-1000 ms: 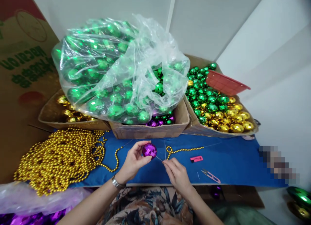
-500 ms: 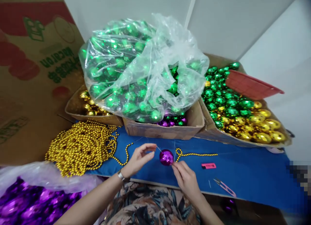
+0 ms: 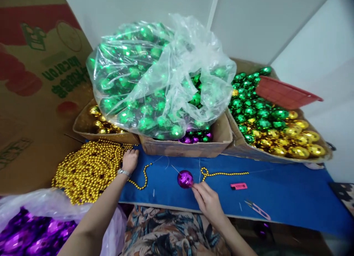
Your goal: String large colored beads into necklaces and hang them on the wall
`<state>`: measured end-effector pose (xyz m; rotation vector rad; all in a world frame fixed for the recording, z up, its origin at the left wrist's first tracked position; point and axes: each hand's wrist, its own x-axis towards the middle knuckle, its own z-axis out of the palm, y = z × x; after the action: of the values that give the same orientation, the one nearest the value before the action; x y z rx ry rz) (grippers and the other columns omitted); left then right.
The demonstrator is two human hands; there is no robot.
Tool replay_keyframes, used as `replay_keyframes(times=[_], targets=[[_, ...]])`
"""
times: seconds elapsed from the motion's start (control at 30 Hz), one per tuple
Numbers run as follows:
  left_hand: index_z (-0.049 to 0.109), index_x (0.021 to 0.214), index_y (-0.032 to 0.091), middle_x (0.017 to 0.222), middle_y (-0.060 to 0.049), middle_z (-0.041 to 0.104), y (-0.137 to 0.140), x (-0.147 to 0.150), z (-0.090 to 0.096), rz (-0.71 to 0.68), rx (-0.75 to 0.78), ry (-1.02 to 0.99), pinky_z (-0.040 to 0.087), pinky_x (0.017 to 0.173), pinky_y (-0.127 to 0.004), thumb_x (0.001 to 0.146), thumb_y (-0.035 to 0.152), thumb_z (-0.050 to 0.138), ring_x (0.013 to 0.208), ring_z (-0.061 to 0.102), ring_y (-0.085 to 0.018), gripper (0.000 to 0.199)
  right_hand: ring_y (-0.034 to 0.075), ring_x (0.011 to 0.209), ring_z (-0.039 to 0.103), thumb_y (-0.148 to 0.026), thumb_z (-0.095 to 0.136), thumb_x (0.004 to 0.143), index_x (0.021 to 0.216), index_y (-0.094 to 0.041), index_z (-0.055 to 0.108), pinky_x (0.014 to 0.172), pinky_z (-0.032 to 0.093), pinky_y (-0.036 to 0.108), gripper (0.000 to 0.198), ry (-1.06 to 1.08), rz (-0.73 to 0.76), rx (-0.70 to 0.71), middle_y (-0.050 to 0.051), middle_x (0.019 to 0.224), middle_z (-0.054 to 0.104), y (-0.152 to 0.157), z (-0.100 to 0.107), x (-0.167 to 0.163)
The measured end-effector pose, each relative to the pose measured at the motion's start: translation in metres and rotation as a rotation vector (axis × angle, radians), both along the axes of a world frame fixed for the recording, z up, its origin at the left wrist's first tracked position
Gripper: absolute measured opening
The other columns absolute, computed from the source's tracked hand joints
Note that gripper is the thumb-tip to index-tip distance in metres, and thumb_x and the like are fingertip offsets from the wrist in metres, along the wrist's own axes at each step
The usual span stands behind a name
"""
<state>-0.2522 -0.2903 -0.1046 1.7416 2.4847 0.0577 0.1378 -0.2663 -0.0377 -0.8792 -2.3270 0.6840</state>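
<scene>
Purple ball [image 3: 184, 179] w/ R fingers [image 3: 201, 191] tight at its edge; L fingers [image 3: 134, 153] by gold beads [image 3: 88, 171], grip unclear.

A single camera, worn on the person's head, looks forward and down across the blue work surface [image 3: 171, 197]. The patterned garment [image 3: 171, 234] lies nearest the lens, at the lower edge. The left hand [image 3: 129, 162] and right hand [image 3: 208, 202] occupy the lower half, farther out. The pale wall [image 3: 249, 20] forms the background. Coverage is wide, with the tall carton [image 3: 30, 116] at the left margin.
</scene>
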Motion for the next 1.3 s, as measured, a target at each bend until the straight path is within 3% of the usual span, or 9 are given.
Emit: replay_keyframes(times=[0.2, 0.43, 0.57, 0.7, 0.83, 0.93, 1.07, 1.13, 1.3], targets=[[0.066, 0.102, 0.011, 0.106, -0.020, 0.060, -0.011, -0.003, 0.001, 0.002, -0.035, 0.121, 0.038, 0.083, -0.043, 0.091, 0.019, 0.034, 0.102, 0.046, -0.034, 0.035, 0.013, 0.072, 0.059, -0.019, 0.043, 0.097, 0.104, -0.019, 0.062, 0.067, 0.048, 0.023, 0.020, -0.008, 0.015, -0.007, 0.004, 0.080, 0.059, -0.003, -0.004, -0.002], [0.066, 0.094, 0.012, 0.099, -0.019, 0.058, -0.011, 0.001, 0.009, 0.023, -0.077, 0.147, 0.039, 0.077, -0.042, 0.090, 0.017, 0.033, 0.098, 0.048, -0.033, 0.034, 0.013, 0.072, 0.059, -0.020, 0.043, 0.098, 0.103, -0.018, 0.062, 0.068, 0.048, 0.023, 0.021, -0.014, 0.042, -0.029, 0.005, 0.081, 0.059, -0.002, -0.004, -0.009], [0.064, 0.100, 0.011, 0.103, -0.022, 0.056, -0.012, 0.004, 0.013, 0.099, -0.062, 0.102, 0.039, 0.079, -0.046, 0.091, 0.020, 0.032, 0.102, 0.046, -0.037, 0.035, 0.013, 0.074, 0.059, -0.020, 0.042, 0.098, 0.104, -0.018, 0.063, 0.069, 0.048, 0.023, 0.022, -0.020, 0.034, -0.063, 0.005, 0.082, 0.059, -0.005, -0.005, -0.008], [0.065, 0.094, 0.011, 0.099, -0.022, 0.059, -0.010, 0.005, 0.010, 0.166, -0.034, -0.049, 0.037, 0.084, -0.049, 0.087, 0.015, 0.034, 0.104, 0.047, -0.037, 0.032, 0.013, 0.074, 0.059, -0.020, 0.041, 0.098, 0.103, -0.019, 0.063, 0.069, 0.048, 0.023, 0.022, -0.026, 0.034, -0.077, 0.005, 0.083, 0.059, -0.007, -0.007, -0.009], [0.065, 0.089, 0.011, 0.101, -0.023, 0.061, -0.004, 0.006, 0.014, 0.267, 0.080, -0.278, 0.035, 0.090, -0.050, 0.084, 0.015, 0.040, 0.109, 0.046, -0.036, 0.025, 0.013, 0.073, 0.059, -0.021, 0.041, 0.099, 0.100, -0.019, 0.063, 0.069, 0.047, 0.023, 0.022, -0.022, 0.041, -0.064, 0.005, 0.081, 0.059, -0.007, -0.007, -0.013], [0.064, 0.087, 0.012, 0.096, -0.019, 0.063, -0.002, 0.017, 0.024, 0.340, 0.207, -0.536, 0.040, 0.088, -0.043, 0.082, 0.029, 0.052, 0.102, 0.052, -0.032, 0.022, 0.013, 0.073, 0.059, -0.021, 0.040, 0.099, 0.100, -0.019, 0.063, 0.069, 0.046, 0.023, 0.023, -0.034, 0.049, -0.052, 0.005, 0.082, 0.059, -0.007, -0.007, -0.014], [0.064, 0.096, 0.014, 0.088, -0.011, 0.066, -0.010, 0.057, 0.041, 0.399, 0.330, -0.995, 0.049, 0.074, -0.034, 0.076, 0.061, 0.056, 0.081, 0.061, -0.022, 0.052, 0.013, 0.073, 0.059, -0.022, 0.039, 0.099, 0.098, -0.019, 0.063, 0.069, 0.045, 0.023, 0.024, -0.074, 0.054, -0.051, 0.005, 0.083, 0.060, -0.009, -0.008, -0.017], [0.064, 0.098, 0.014, 0.085, -0.010, 0.066, -0.015, 0.081, 0.050, 0.398, 0.341, -1.185, 0.052, 0.070, -0.033, 0.073, 0.068, 0.057, 0.076, 0.062, -0.019, 0.060, 0.013, 0.072, 0.058, -0.022, 0.039, 0.099, 0.097, -0.019, 0.063, 0.068, 0.044, 0.023, 0.025, -0.108, 0.065, -0.028, 0.005, 0.082, 0.060, -0.010, -0.007, -0.019], [0.066, 0.089, 0.016, 0.077, -0.002, 0.062, -0.019, 0.123, 0.068, 0.569, 0.355, -1.891, 0.052, 0.065, -0.024, 0.065, 0.040, 0.082, 0.067, 0.059, -0.011, 0.038, 0.014, 0.071, 0.057, -0.023, 0.038, 0.099, 0.099, -0.019, 0.064, 0.068, 0.042, 0.024, 0.027, -0.158, 0.065, 0.041, 0.004, 0.079, 0.059, -0.010, -0.005, -0.022]])
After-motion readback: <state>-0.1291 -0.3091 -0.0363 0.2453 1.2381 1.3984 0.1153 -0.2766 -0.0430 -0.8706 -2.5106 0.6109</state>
